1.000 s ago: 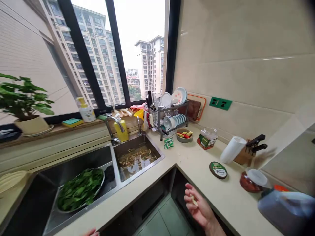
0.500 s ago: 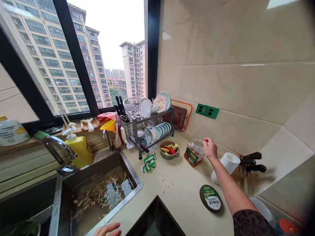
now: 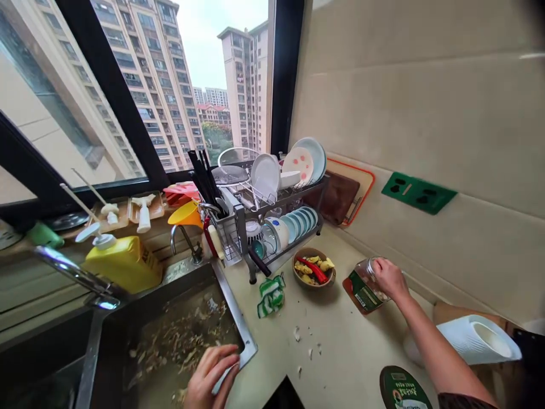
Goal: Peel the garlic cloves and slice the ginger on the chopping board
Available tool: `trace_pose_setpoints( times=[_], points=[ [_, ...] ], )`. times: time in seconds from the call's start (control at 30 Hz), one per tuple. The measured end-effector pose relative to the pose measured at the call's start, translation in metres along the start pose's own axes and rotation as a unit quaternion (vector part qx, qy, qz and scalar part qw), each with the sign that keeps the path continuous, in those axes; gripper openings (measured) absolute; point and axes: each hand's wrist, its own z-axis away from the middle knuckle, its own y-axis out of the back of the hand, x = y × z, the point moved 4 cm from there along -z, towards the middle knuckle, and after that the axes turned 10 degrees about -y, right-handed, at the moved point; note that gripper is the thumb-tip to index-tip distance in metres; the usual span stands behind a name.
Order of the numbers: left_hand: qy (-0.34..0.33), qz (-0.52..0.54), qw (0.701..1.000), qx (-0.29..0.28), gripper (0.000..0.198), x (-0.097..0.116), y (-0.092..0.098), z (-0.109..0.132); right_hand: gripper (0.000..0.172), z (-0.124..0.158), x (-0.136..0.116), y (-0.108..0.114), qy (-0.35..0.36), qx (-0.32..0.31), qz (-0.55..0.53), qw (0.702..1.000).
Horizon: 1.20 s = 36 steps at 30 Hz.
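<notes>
Presently our right hand [image 3: 389, 278] is closed over a glass jar [image 3: 361, 287] on the desk [image 3: 340, 363].

That grip is shut round the jar's open mouth, with the green-labelled jar standing toward the wall, just beside a bowl of chillies [image 3: 313, 268]. A round dark-green lid [image 3: 402, 389], apparently the jar's, lies apart near the lower edge of the view, so the work in hand looks like handling the uncapped jar; any lift would call for a firm hold on the glass. Our left hand [image 3: 210, 378] sits at the corner of a steel sink [image 3: 238, 335] holding scraps in water; whether its grip is closed on anything, we cannot tell.
</notes>
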Motion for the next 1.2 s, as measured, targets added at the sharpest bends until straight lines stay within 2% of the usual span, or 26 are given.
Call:
trace_pose_setpoints(
  times=[0.07, 0.13, 0.2, 0.23, 0.27, 0.33, 0.4, 0.43, 0.47, 0.53, 0.6, 0.67, 0.73, 0.8, 0.87, 0.93, 0.97, 1.03, 1.07, 1.13, 1.17, 1.2],
  points=[
    [0.007, 0.026, 0.999, -0.034, 0.016, 0.007, -0.02, -0.007, 0.025, 0.001, -0.005, 0.007, 0.008, 0.006, 0.016, 1.0],
    [0.001, 0.066, 0.996, -0.062, 0.018, 0.014, -0.046, -0.013, 0.026, 0.012, -0.021, 0.022, 0.026, 0.051, 0.008, 0.998],
    [-0.005, 0.103, 0.989, -0.107, 0.023, 0.019, -0.078, -0.02, 0.027, 0.041, -0.043, 0.038, 0.054, 0.126, -0.048, 0.989],
    [-0.013, 0.116, 0.984, -0.133, 0.026, 0.02, -0.095, -0.024, 0.026, 0.062, -0.053, 0.041, 0.059, 0.136, -0.099, 0.984],
    [-0.02, 0.121, 0.98, -0.158, 0.028, 0.02, -0.111, -0.028, 0.023, 0.086, -0.062, 0.037, 0.069, 0.101, -0.155, 0.98],
    [0.006, 0.107, 0.974, -0.201, 0.028, 0.015, -0.14, -0.039, 0.02, 0.139, -0.072, 0.009, 0.062, -0.048, -0.255, 0.964],
    [0.054, 0.07, 0.974, -0.21, 0.027, 0.006, -0.162, -0.052, 0.022, 0.19, -0.068, -0.032, -0.005, -0.162, -0.303, 0.939],
    [0.073, 0.045, 0.974, -0.208, 0.026, 0.001, -0.17, -0.058, 0.027, 0.211, -0.063, -0.052, -0.049, -0.191, -0.327, 0.924],
    [0.088, 0.015, 0.974, -0.206, 0.026, -0.002, -0.176, -0.063, 0.033, 0.228, -0.058, -0.07, -0.098, -0.194, -0.36, 0.907],
    [0.103, -0.035, 0.973, -0.203, 0.027, -0.003, -0.188, -0.069, 0.037, 0.247, -0.053, -0.097, -0.166, -0.172, -0.423, 0.874],
    [0.092, -0.034, 0.973, -0.21, 0.025, 0.004, -0.198, -0.068, 0.034, 0.252, -0.063, -0.111, -0.177, -0.176, -0.441, 0.862],
    [0.051, 0.021, 0.974, -0.222, 0.023, 0.017, -0.205, -0.064, 0.033, 0.246, -0.077, -0.112, -0.163, -0.193, -0.441, 0.861],
    [0.014, 0.072, 0.976, -0.207, 0.022, 0.028, -0.204, -0.062, 0.03, 0.235, -0.086, -0.104, -0.142, -0.207, -0.43, 0.867],
    [0.023, 0.096, 0.981, -0.165, 0.02, 0.029, -0.196, -0.067, 0.021, 0.224, -0.086, -0.091, -0.119, -0.205, -0.389, 0.89],
    [0.081, 0.121, 0.981, -0.128, 0.019, 0.021, -0.189, -0.08, 0.016, 0.215, -0.08, -0.077, -0.1, -0.194, -0.329, 0.919],
    [0.187, 0.182, 0.96, -0.105, 0.025, 0.011, -0.193, -0.097, 0.021, 0.21, -0.076, -0.066, -0.079, -0.194, -0.296, 0.932],
    [0.252, 0.222, 0.937, -0.09, 0.028, 0.006, -0.199, -0.106, 0.023, 0.208, -0.077, -0.063, -0.066, -0.198, -0.292, 0.934],
    [0.382, 0.304, 0.871, -0.051, 0.036, -0.001, -0.216, -0.122, 0.023, 0.203, -0.08, -0.058, -0.036, -0.199, -0.296, 0.934],
    [0.409, 0.318, 0.854, -0.04, 0.04, -0.003, -0.226, -0.132, 0.019, 0.2, -0.081, -0.056, -0.023, -0.193, -0.299, 0.934],
    [0.438, 0.324, 0.838, -0.022, 0.048, -0.008, -0.242, -0.149, 0.007, 0.19, -0.082, -0.052, -0.006, -0.167, -0.293, 0.941],
    [0.443, 0.32, 0.837, -0.019, 0.051, -0.01, -0.248, -0.155, 0.005, 0.183, -0.08, -0.049, -0.001, -0.15, -0.285, 0.947],
    [0.449, 0.318, 0.835, -0.015, 0.053, -0.014, -0.252, -0.16, 0.01, 0.175, -0.078, -0.045, 0.002, -0.133, -0.273, 0.953]
  ],
)
